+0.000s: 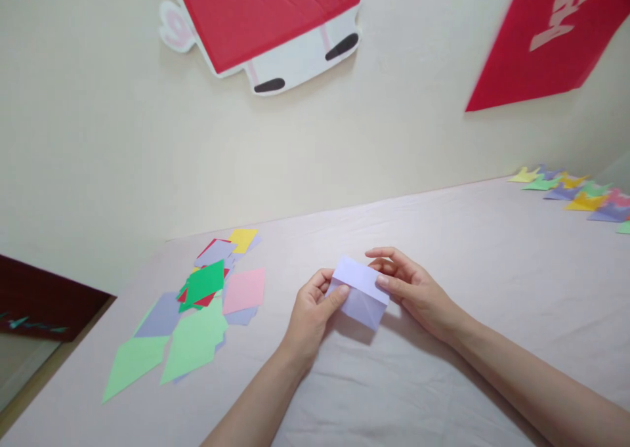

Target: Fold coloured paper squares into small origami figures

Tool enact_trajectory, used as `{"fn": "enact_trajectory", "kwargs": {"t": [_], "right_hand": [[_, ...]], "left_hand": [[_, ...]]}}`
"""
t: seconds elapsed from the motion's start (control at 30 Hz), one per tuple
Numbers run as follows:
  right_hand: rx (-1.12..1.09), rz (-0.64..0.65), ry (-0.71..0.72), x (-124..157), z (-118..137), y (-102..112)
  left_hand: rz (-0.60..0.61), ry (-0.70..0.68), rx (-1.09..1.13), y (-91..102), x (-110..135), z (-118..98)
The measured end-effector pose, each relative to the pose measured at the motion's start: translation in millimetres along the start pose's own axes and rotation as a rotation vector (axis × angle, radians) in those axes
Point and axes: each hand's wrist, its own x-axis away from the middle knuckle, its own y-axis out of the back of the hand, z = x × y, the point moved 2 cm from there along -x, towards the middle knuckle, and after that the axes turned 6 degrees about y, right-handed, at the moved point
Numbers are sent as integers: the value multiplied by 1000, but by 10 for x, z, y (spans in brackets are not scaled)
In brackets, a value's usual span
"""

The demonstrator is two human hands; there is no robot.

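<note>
A lavender sheet of origami paper (361, 306) is held between my hands above the cloth-covered table. Its upper part is folded over in a band, and faint crease lines run across the lower part. My left hand (312, 306) pinches the paper's left edge, thumb on top and fingers behind. At the right edge, my right hand (408, 286) has its thumb on the band; its index finger reaches out beyond the paper, and the other fingers are partly hidden behind it.
Loose paper squares lie on the left, among them a dark green sheet (207, 284), a pink sheet (245, 291) and a light green sheet (194, 342). Several folded paper figures (585, 201) stand at the far right. A wall (305, 165) with red decorations rises behind the table.
</note>
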Motion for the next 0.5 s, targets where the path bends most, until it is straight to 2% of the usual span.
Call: {"fn": "enact_trajectory", "kwargs": {"t": [0.1, 0.17, 0.3, 0.5], "right_hand": [[0, 136, -8, 31, -3, -61], [31, 177, 0, 41, -17, -82], [194, 151, 85, 54, -40, -92], [528, 68, 325, 78, 37, -93]], "left_hand": [[55, 68, 7, 25, 9, 21], [29, 76, 42, 36, -3, 25], [-86, -14, 114, 40, -28, 18], [-74, -44, 86, -18, -41, 60]]}}
